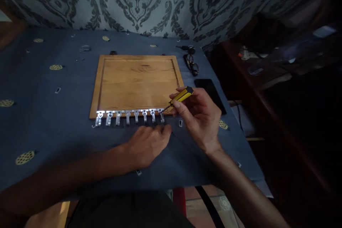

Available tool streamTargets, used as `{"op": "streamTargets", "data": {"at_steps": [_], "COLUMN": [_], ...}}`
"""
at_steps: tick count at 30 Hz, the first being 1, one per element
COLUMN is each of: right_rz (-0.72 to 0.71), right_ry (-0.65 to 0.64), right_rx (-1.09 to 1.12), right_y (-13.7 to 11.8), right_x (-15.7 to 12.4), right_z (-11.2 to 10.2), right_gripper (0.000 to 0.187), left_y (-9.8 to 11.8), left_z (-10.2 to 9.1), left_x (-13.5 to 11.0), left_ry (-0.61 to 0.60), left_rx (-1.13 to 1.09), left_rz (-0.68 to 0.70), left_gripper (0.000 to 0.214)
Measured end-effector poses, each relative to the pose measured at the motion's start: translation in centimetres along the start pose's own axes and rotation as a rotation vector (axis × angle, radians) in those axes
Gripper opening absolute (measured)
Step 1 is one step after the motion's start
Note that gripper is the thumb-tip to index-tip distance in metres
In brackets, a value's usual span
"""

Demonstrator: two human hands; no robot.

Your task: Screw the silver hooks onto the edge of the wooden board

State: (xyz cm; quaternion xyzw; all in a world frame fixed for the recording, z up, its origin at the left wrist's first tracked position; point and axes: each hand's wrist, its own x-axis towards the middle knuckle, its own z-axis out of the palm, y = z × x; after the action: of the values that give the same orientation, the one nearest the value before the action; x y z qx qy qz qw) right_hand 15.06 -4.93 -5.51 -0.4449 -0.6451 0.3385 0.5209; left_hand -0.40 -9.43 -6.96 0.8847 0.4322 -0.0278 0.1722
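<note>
Head view: our right hand [201,117] grips a screwdriver [182,95] at the end hook [162,118]. Our left hand [148,144] curls nearby, hold unclear.

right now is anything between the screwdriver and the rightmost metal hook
Nothing visible: the screwdriver in the right hand has its tip at the rightmost metal hook, while the left hand sits lower in view, off that line.

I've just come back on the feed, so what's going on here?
The person's right hand holds a yellow screwdriver, its tip at the rightmost hook in a row of eight metal ones along the near edge of a wooden board. The left hand is close by that hook; whether it touches is unclear.
</note>
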Motion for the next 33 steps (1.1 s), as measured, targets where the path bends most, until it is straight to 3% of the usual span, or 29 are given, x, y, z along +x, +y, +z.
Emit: {"op": "streamTargets", "data": {"at_steps": [3, 5, 7, 10, 13, 26, 33], "right_rz": [0.003, 0.005, 0.003, 0.001, 0.015, 0.022, 0.020], "right_ry": [0.006, 0.010, 0.014, 0.021, 0.020, 0.032, 0.019], "right_rx": [-0.004, -0.009, -0.004, 0.007, 0.007, -0.011, -0.030], "right_y": [0.0, 0.0, 0.0, -0.1, -0.1, -0.2, -0.3], "right_x": [0.1, 0.1, 0.1, 0.1, 0.1, 0.1, 0.1], "right_z": [0.0, 0.0, 0.0, 0.0, 0.0, 0.0, -0.3], "right_gripper": [0.021, 0.020, 0.018, 0.017, 0.019, 0.018, 0.030], "left_y": [0.0, -0.1, -0.2, -0.3, -0.3, -0.5, -0.4], "left_z": [0.6, 1.2, 1.8, 2.4, 2.9, 3.8, 3.6], "left_x": [-0.5, -0.9, -1.2, -1.1, -0.8, -0.7, -0.7], "left_ry": [-0.004, 0.052, 0.173, 0.532, 0.739, 0.775, 0.753], "left_rx": [-0.387, -0.409, -0.168, 0.244, 0.388, 0.410, 0.397], "left_rz": [-0.115, -0.090, 0.047, 0.269, 0.284, 0.237, 0.226], "left_gripper": [0.016, 0.016, 0.009, 0.016, 0.021, 0.020, 0.025]}}
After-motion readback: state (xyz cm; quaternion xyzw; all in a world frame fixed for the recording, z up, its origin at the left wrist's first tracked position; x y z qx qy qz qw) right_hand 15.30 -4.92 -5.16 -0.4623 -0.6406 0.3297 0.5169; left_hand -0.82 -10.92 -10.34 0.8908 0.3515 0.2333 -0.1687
